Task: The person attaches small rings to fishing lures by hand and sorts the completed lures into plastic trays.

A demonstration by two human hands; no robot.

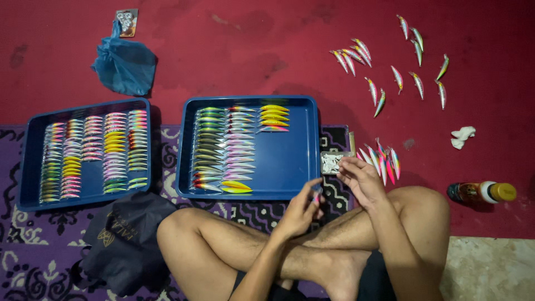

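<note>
Lower centre: left hand [301, 209] pinches a small fishing lure [316, 196], apparently pink. Right hand [361, 178] hangs loosely curled over a small box of fittings [331, 162], beside the blue tray [295, 161]. Fitting step, likely; next needs a precise fingertip pick.

Mostly hidden inside the left hand's [301, 210] grip: a small lure [316, 196], only a pinkish tip showing. Too small to tell: contents of the little box [332, 162] by the right hand [361, 178]. Cut off at the bottom edge: both forearms and the dark bag [120, 245].
</note>
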